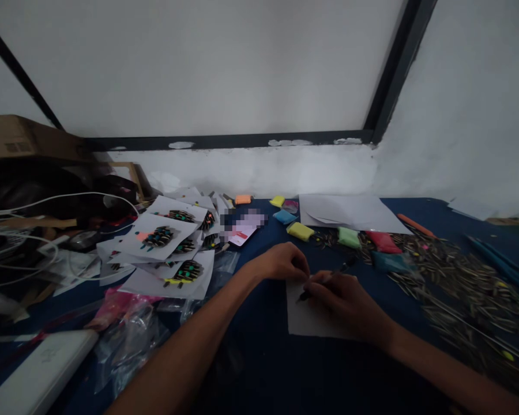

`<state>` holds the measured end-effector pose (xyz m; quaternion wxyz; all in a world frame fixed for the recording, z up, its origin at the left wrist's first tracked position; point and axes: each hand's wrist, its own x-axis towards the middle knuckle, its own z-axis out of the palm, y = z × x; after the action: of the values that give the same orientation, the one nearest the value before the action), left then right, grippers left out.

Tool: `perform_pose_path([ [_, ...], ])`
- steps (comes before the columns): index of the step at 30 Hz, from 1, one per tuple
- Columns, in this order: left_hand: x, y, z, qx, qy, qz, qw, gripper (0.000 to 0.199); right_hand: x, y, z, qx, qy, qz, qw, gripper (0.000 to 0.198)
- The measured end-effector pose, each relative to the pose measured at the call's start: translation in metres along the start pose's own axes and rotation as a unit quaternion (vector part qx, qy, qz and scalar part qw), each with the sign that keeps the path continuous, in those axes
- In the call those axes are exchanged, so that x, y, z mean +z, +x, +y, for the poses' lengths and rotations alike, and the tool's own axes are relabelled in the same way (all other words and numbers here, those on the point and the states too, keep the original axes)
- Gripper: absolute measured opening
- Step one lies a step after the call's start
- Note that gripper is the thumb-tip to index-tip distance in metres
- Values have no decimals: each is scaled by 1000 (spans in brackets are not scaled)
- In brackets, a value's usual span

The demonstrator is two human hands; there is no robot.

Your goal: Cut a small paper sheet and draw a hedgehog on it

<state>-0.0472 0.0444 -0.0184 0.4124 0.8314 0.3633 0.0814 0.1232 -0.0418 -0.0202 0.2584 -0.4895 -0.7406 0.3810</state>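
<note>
A white sheet of paper lies on the blue tabletop in front of me. My right hand is closed around a black pen, its tip down at the paper near the left side. The pen's back end sticks out behind the fingers. At the paper's upper left edge rests my left hand, its fingers curled down onto the sheet; their tips are partly hidden. Just beyond the hands sit small packets of coloured clay-like material, among them a yellow packet and a green packet.
Striped seeds spread across the right side. On the left are stacked cards with seed-and-clay figures, plastic bags, a white box-shaped object and cables. A phone lies beyond my left hand; blank sheets lie by the wall.
</note>
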Motion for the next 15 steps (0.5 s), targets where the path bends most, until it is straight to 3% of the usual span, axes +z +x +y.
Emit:
perform_pose_path([
  [15,0,0,1,-11,-7,-5,1000,22,-4,1,-1,-7,30,-10,999,35],
])
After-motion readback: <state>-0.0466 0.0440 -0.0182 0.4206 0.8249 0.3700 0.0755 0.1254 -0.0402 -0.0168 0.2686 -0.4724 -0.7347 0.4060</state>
